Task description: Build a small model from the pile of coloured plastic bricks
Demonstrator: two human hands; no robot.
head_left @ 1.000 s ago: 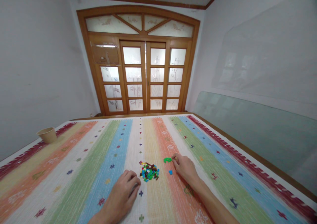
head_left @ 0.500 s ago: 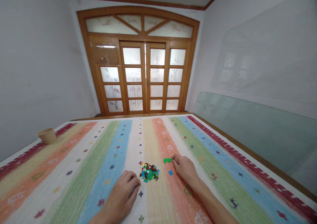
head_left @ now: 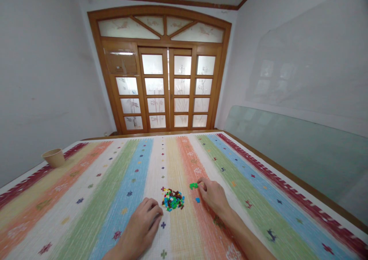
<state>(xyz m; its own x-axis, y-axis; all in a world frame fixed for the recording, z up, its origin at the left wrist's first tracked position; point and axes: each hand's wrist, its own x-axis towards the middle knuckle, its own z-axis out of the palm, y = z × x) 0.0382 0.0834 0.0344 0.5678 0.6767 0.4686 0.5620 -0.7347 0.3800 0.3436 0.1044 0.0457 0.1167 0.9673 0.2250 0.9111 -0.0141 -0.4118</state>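
A small heap of mixed plastic bricks [head_left: 173, 200] in red, green, blue, brown and black lies on a striped woven cloth [head_left: 155, 164]. My left hand [head_left: 140, 223] rests on the cloth just left of the heap, its fingers curled and its palm hidden. My right hand [head_left: 214, 197] is to the right of the heap, with its fingertips right by a green brick piece [head_left: 193, 185]. A small blue brick [head_left: 197, 200] lies just below that hand's fingers.
A tan paper cup [head_left: 53, 157] stands tilted near the far left edge of the cloth. A large glass pane [head_left: 296, 160] leans along the right side of the table. Wooden glazed doors [head_left: 168, 87] stand beyond the far edge.
My right hand and the green piece have shifted slightly left. The view has tilted a little. The left hand and the heap look unchanged.
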